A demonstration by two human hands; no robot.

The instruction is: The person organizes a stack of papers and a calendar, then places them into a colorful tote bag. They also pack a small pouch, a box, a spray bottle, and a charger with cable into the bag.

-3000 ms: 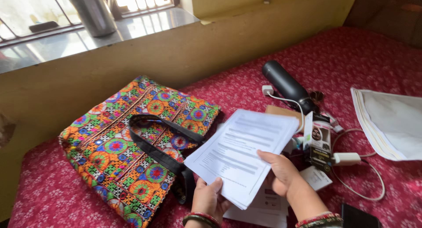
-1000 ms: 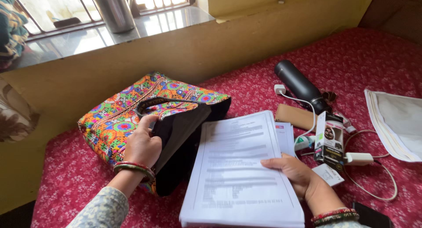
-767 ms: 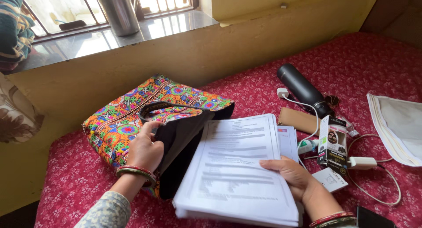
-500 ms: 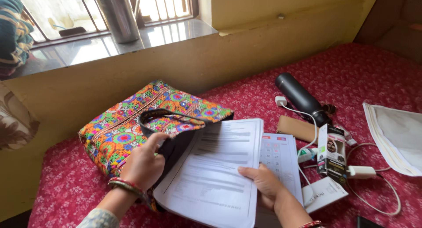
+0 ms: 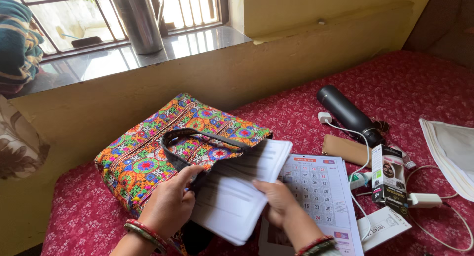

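Lying half inside the embroidered bag point(image 5: 163, 147) on the bed, the white paper stack point(image 5: 237, 192) was gripped by the right hand point(image 5: 276, 201); the bag's mouth was held open by the left hand point(image 5: 170, 206).

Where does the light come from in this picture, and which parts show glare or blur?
Head view: daylight enters through the barred window, overexposing it; glare on the stone sill and steel jug; the paper stack between both hands is slightly motion-blurred.
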